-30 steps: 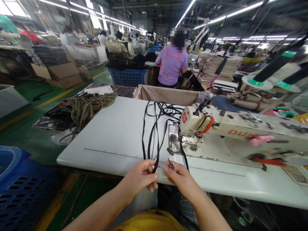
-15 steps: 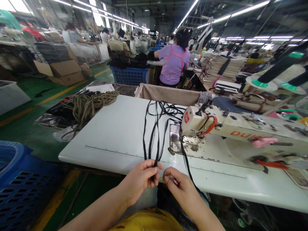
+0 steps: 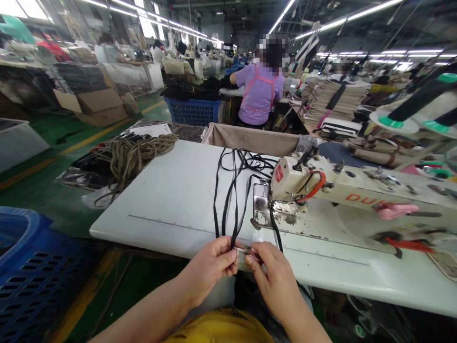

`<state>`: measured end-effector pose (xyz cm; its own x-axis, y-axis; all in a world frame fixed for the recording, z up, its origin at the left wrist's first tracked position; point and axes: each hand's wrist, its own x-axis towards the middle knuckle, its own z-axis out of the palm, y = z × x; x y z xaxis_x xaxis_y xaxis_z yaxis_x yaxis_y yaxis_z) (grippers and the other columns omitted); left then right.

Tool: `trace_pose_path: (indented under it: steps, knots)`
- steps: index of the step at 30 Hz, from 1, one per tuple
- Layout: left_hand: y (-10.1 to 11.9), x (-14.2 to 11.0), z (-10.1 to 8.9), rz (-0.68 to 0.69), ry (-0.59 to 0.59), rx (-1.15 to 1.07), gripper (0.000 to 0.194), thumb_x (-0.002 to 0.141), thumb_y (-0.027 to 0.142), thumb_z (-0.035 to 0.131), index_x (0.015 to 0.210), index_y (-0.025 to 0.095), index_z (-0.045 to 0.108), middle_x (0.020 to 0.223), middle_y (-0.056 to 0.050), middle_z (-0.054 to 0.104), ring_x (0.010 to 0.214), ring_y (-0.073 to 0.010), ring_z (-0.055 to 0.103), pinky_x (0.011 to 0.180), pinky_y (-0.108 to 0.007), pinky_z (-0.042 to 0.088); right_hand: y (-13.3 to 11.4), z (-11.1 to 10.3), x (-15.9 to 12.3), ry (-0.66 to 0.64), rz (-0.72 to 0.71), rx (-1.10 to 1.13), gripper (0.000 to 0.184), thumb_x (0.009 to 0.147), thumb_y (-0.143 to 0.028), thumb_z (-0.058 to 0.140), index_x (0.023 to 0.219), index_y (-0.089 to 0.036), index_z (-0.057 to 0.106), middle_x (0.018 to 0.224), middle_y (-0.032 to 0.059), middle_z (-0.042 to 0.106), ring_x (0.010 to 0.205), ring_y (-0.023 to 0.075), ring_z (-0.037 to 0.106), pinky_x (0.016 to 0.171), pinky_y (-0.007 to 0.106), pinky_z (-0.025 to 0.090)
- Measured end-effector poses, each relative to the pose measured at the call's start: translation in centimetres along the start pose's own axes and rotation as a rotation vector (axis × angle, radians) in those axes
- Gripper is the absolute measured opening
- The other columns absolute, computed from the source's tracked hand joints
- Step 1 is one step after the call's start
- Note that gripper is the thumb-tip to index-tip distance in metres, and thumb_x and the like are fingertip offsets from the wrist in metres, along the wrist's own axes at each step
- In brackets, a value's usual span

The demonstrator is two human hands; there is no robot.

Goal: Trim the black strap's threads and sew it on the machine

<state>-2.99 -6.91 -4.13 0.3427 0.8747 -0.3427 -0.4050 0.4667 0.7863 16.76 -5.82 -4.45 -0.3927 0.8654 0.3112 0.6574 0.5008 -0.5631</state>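
My left hand (image 3: 210, 264) is closed, pinching thin black straps (image 3: 231, 190) at the near edge of the white sewing table (image 3: 171, 195). My right hand (image 3: 273, 274) is closed right beside it, fingertips pressed on a small pale piece (image 3: 243, 252) held between both hands. The straps run away across the table to a tangle behind the needle plate (image 3: 262, 207). One black strap passes under the head of the cream sewing machine (image 3: 303, 178) and drops over the table edge past my right hand.
A pile of olive webbing (image 3: 134, 152) lies left of the table. Blue crates (image 3: 32, 271) stand at the lower left. A beige fabric bin (image 3: 250, 138) sits behind the table. A person in a purple top (image 3: 260, 95) works beyond, back turned. Thread cones (image 3: 410, 107) stand at right.
My hands have come together at the table edge, and a small pale piece now shows between my fingertips. The small metal tool seen in my right hand a second ago is out of sight.
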Motion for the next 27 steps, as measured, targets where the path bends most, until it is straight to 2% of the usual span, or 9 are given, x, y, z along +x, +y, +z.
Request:
trace_pose_path:
  steps: [7,12,15,19,22,24,26,27]
  knots:
    - [-0.2,0.0,0.2,-0.013,-0.033,0.016,0.038,0.086,0.048,0.08,0.096,0.016,0.064,0.076,0.001,0.054,0.069,-0.0106,0.049,0.066,-0.027,0.035,0.0,0.4,0.6,0.007,-0.02,-0.059,0.016,0.108,-0.033,0.048,0.104,-0.023,0.061,0.088,0.0053,0.07,0.081,0.0229,0.066,0.073,0.033,0.049]
    - [0.2,-0.1,0.4,-0.028,-0.022,0.032,0.045,0.085,0.047,0.08,0.113,0.015,0.063,0.077,0.002,0.055,0.067,-0.0105,0.048,0.066,-0.027,0.037,-0.1,0.5,0.7,0.008,-0.03,-0.038,0.025,0.11,-0.035,0.043,0.103,-0.023,0.063,0.087,0.0047,0.072,0.079,0.0223,0.067,0.072,0.032,0.048]
    - [0.2,0.0,0.1,-0.026,-0.013,0.131,0.05,0.086,0.045,0.077,0.121,0.014,0.062,0.076,0.001,0.057,0.068,-0.0123,0.053,0.068,-0.028,0.041,0.1,0.4,0.5,0.044,0.052,0.034,0.028,0.11,-0.039,0.043,0.098,-0.024,0.063,0.085,0.0036,0.071,0.078,0.0212,0.067,0.07,0.03,0.049]
    - [0.0,0.5,-0.6,0.013,0.032,0.395,0.042,0.088,0.04,0.069,0.12,0.016,0.061,0.08,-0.002,0.062,0.072,-0.0169,0.062,0.069,-0.031,0.048,1.3,-0.1,-0.3,0.082,0.217,0.11,0.03,0.107,-0.049,0.049,0.097,-0.023,0.063,0.081,0.0022,0.069,0.073,0.0206,0.066,0.068,0.029,0.049]
    - [1.0,0.8,-1.3,0.149,0.121,0.698,0.016,0.09,0.034,0.06,0.093,0.018,0.063,0.098,-0.008,0.065,0.078,-0.0182,0.064,0.069,-0.032,0.052,2.7,-0.9,-1.2,0.142,0.301,0.122,0.035,0.103,-0.056,0.052,0.098,-0.023,0.065,0.082,0.003,0.07,0.074,0.0212,0.066,0.069,0.029,0.051]
    - [2.8,1.2,-1.8,0.301,0.185,0.982,0.019,0.091,0.031,0.057,0.077,0.019,0.061,0.112,-0.011,0.064,0.09,-0.021,0.064,0.078,-0.035,0.054,3.7,-1.7,-1.9,0.183,0.37,0.117,0.038,0.101,-0.059,0.054,0.098,-0.023,0.066,0.082,0.0028,0.07,0.073,0.0207,0.065,0.068,0.028,0.051]
    - [5.7,1.9,-2.3,0.394,0.204,1.27,0.019,0.089,0.029,0.059,0.075,0.019,0.065,0.108,-0.011,0.067,0.101,-0.0258,0.064,0.092,-0.041,0.052,4.7,-2.4,-2.5,0.213,0.434,0.117,0.041,0.099,-0.062,0.055,0.097,-0.023,0.066,0.082,0.0023,0.069,0.072,0.02,0.065,0.067,0.027,0.051]
    - [7.5,2.5,-2.5,0.39,0.175,1.385,0.018,0.089,0.029,0.061,0.076,0.019,0.069,0.101,-0.01,0.068,0.102,-0.0275,0.064,0.095,-0.043,0.051,5.1,-2.6,-2.8,0.231,0.459,0.119,0.043,0.098,-0.065,0.055,0.096,-0.023,0.066,0.081,0.0022,0.069,0.072,0.0199,0.064,0.067,0.026,0.052]
